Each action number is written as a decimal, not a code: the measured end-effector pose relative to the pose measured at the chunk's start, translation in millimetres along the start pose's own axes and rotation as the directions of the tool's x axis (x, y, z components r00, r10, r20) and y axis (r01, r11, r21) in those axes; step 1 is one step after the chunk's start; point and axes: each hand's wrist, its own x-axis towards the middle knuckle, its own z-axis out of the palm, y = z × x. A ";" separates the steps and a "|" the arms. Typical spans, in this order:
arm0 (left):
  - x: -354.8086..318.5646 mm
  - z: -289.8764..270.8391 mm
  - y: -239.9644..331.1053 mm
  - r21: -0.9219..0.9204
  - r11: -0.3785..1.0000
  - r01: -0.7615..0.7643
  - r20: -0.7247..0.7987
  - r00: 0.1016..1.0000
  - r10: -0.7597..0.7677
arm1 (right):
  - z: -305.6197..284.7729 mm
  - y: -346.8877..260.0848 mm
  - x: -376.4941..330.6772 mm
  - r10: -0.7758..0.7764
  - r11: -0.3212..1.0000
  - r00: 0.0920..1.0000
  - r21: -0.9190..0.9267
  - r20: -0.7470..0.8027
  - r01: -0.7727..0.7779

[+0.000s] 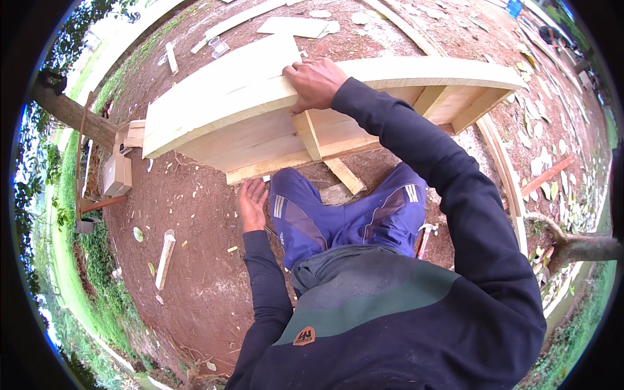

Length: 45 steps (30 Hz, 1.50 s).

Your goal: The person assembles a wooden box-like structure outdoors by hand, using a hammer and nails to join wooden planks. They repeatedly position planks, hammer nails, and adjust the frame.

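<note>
A large pale wooden frame (pixel 221 88) with boards and cross-pieces stands on edge in front of my knees. My right hand (pixel 316 83) reaches across and grips its upper edge near the middle, fingers over the top and thumb on the near side. Below that hand, a short cross-piece (pixel 307 135) joins the upper board to the lower rail (pixel 273 168). My left hand (pixel 251 203) is palm up with fingers stretched out, holding nothing. Its fingertips are just under the rail's left end; whether they touch it I cannot tell.
Reddish bare soil carries a wood offcut (pixel 166 260) at left and a long timber (pixel 504 175) at right. A tool with a metal head (pixel 426 239), partly hidden, lies beside my right leg. Cardboard boxes (pixel 118 172) stand left, near a tree trunk (pixel 78 117). Boards (pixel 292 26) lie beyond.
</note>
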 end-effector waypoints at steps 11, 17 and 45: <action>-26.1 31.5 71.8 0.280 0.859 -0.428 -0.051 0.887 0.459 | 14.6 -7.2 -5.6 0.115 0.988 0.992 -0.099 -0.046 -0.120; -4.6 193.1 178.9 0.537 -0.256 -0.804 0.738 0.300 0.605 | 12.8 -5.6 -49.4 0.080 0.989 0.938 -0.094 -0.336 -0.118; 56.0 187.0 166.9 0.415 -0.563 -0.714 0.902 0.242 0.358 | 162.5 -82.5 -516.7 0.960 -0.203 -0.121 0.329 0.254 -0.922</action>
